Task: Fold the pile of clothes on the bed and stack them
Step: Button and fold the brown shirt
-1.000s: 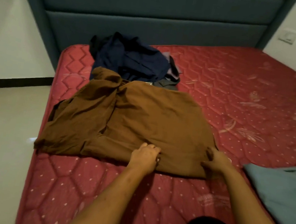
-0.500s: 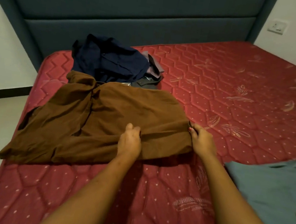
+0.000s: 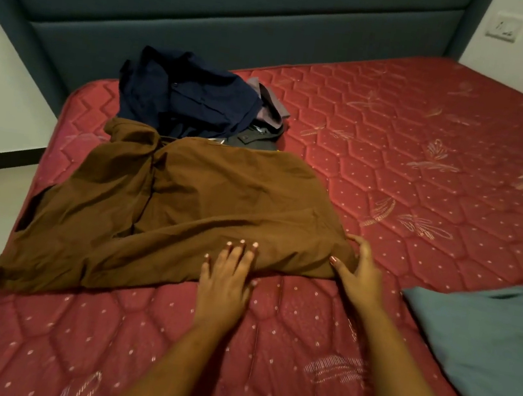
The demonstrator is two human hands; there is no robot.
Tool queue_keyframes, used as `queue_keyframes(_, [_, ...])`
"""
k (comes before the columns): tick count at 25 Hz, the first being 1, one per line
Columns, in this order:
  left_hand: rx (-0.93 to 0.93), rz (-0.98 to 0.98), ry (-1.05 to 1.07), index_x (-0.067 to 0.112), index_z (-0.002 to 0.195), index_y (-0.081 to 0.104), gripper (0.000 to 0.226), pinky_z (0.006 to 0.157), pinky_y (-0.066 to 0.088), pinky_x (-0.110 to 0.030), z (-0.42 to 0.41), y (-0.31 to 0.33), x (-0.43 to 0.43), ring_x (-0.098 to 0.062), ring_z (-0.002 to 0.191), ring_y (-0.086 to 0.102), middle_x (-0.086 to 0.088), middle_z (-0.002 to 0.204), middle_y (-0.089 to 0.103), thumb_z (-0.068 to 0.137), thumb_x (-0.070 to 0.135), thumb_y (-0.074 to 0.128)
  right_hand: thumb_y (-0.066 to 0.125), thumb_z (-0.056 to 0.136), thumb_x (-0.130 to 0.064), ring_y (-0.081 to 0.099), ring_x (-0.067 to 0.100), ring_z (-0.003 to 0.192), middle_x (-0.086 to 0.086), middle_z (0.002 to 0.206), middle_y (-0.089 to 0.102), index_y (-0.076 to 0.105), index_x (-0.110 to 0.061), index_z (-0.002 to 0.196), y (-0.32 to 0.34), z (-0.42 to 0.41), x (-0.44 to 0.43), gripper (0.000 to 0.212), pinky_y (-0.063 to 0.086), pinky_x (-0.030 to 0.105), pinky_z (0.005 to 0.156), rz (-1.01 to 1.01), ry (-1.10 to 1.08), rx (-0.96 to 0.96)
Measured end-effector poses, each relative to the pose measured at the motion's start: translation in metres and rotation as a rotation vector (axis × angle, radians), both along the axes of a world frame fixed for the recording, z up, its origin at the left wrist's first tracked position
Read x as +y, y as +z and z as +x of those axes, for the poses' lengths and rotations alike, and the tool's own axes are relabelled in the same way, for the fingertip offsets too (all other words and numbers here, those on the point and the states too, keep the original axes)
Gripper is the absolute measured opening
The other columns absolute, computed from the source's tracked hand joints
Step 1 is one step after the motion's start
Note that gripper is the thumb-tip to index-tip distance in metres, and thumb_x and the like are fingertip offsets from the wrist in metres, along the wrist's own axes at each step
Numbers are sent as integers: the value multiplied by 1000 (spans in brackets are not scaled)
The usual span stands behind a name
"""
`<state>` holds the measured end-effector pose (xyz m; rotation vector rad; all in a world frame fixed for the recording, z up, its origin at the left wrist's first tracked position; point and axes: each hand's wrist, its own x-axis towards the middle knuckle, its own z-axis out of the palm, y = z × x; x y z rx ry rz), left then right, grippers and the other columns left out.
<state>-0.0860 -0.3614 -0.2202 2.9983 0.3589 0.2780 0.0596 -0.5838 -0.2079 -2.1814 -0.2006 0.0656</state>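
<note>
- Clothes lie on a bed with a red quilted mattress (image 3: 421, 185) stitched in hexagons with pale leaf motifs; a padded dark teal headboard (image 3: 212, 8) stands at its far end.
- Brown garment (image 3: 203, 197), the largest piece and the landmark here: spread mostly flat across the mattress, its left part creased and reaching the bed's left edge, its near hem running slantwise toward the person.
- Grey-blue garment (image 3: 482, 353): to the right of the brown garment and apart from it, lying flat at the right edge of the view.
- Unfolded pile: touching the far edge of the brown garment, with a crumpled navy shirt (image 3: 184, 94) on top, a dark grey piece (image 3: 254, 138) under it and a mauve piece (image 3: 272, 106) showing at its right side.
- Left hand (image 3: 226, 276): flat and relaxed, fingers straight, fingertips resting on the near hem of the brown garment, palm on the mattress.
- Right hand (image 3: 360, 274): spread over the near right corner of the brown garment, thumb on the cloth, fingers straight along the corner's right edge, gripping nothing.
- White wall socket (image 3: 505, 26): far beyond the brown garment to the right, past the headboard's end.
</note>
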Motion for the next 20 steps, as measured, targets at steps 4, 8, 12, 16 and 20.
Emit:
queue_keyframes(4, [60,91,230,23,141,46,66,94,41,-60,-11,8,45,-29,129,47,-3,139,52,79,14,67,56,89,-3,62,23,110,-6,119,66,61,-31,115,10,11,5,39,47,39,96,-52,67,-88])
queue_keyframes(8, [172,168,169,24,150,29,56,104,33,-54,-12,18,56,-27,140,32,0,152,37,96,12,41,47,87,-1,55,21,122,-9,133,59,54,-43,128,28,4,-11,59,40,39,101,-335,150,-90])
queue_keyframes(12, [196,182,39,16,130,59,64,81,50,-58,-39,26,46,-34,112,62,-7,122,65,70,2,74,48,84,-2,45,18,132,-8,143,49,42,-44,140,56,-15,-39,71,34,39,104,-513,347,-62])
queue_keyframes(16, [211,218,-142,17,111,72,72,65,55,-54,-84,18,4,-30,89,71,-6,103,72,41,8,85,52,85,-1,48,16,129,-6,144,49,32,-51,139,49,-33,-90,76,39,26,102,-688,537,110])
queue_keyframes(20, [292,171,-237,22,119,68,65,74,53,-55,-114,10,-33,-29,99,68,-5,113,69,55,14,73,70,79,-15,52,23,126,-2,142,50,50,-38,136,48,-52,-114,65,42,30,105,-644,484,379])
